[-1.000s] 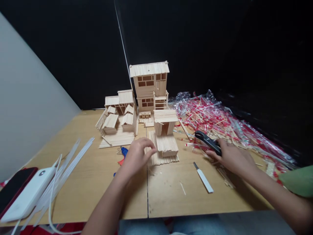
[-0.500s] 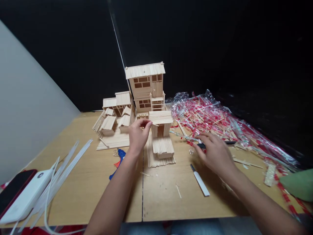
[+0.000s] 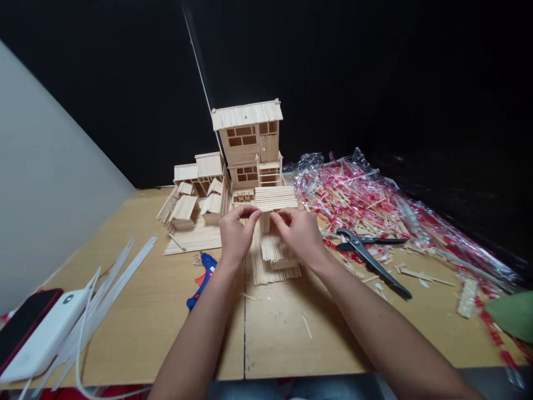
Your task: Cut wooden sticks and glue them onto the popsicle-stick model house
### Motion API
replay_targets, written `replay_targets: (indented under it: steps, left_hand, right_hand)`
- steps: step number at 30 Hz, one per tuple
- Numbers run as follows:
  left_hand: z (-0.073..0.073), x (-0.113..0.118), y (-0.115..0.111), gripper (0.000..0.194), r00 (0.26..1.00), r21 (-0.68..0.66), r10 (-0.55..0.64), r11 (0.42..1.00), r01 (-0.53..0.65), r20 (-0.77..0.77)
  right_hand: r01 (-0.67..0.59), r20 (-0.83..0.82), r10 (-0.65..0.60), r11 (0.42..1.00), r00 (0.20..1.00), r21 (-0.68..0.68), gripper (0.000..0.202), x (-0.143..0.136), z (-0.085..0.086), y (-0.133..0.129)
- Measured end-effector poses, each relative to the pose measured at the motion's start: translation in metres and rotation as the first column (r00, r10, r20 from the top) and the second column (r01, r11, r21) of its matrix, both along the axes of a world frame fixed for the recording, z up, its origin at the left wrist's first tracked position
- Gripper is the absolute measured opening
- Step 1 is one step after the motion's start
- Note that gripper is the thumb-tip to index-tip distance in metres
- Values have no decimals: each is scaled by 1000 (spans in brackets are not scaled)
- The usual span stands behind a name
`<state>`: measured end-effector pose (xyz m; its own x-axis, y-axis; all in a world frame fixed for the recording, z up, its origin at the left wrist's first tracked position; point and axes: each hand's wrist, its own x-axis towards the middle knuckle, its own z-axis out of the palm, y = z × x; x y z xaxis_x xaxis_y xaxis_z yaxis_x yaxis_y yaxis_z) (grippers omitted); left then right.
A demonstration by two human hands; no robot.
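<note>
Just in front of the small roofed gate (image 3: 275, 198) of a wooden stick model, my left hand (image 3: 238, 232) is pinched closed at the left. My right hand (image 3: 300, 233) is closed at the right, thumb and forefinger together, close to the left fingertips. Whatever lies between the fingers is too small to make out. Behind them rises the tall stick house (image 3: 247, 133). Small stick huts (image 3: 183, 211) stand on a slatted base to the left. The hands and wrists partly hide the gate's posts and lower step.
Black-handled pliers (image 3: 366, 255) lie right of my right arm, beside a heap of sticks and red-clear wrappers (image 3: 345, 194). A blue glue gun (image 3: 202, 280) is by my left forearm. Glue sticks (image 3: 104, 300), a phone (image 3: 29, 328) and a white power bank (image 3: 48, 336) lie at left.
My right hand has left the pliers and come in to meet my left hand at the gate. The pliers now lie spread open where the white-handled knife was; the knife is no longer visible.
</note>
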<state>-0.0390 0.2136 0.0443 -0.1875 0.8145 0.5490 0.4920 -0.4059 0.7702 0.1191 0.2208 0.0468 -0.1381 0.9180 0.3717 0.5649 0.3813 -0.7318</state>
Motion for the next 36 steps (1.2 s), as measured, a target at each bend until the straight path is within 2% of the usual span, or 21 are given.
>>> replay_targets:
  steps: [8, 15, 25, 36]
  left_hand:
    - [-9, -1, 6, 8, 994, 20, -40, 999, 38, 98]
    - [-14, -3, 9, 10, 977, 4, -74, 997, 75, 200]
    - [-21, -2, 13, 14, 906, -7, -130, 989, 145, 402]
    - [-20, -6, 16, 19, 916, -16, -151, 985, 169, 372]
  right_hand:
    - [95, 102, -112, 983, 988, 157, 27, -8, 0, -3]
    - [104, 97, -123, 977, 988, 184, 26, -14, -6, -2]
    - [135, -55, -124, 952, 991, 273, 19, -12, -12, -2]
    - [144, -15, -145, 954, 989, 264, 19, -11, -15, -2]
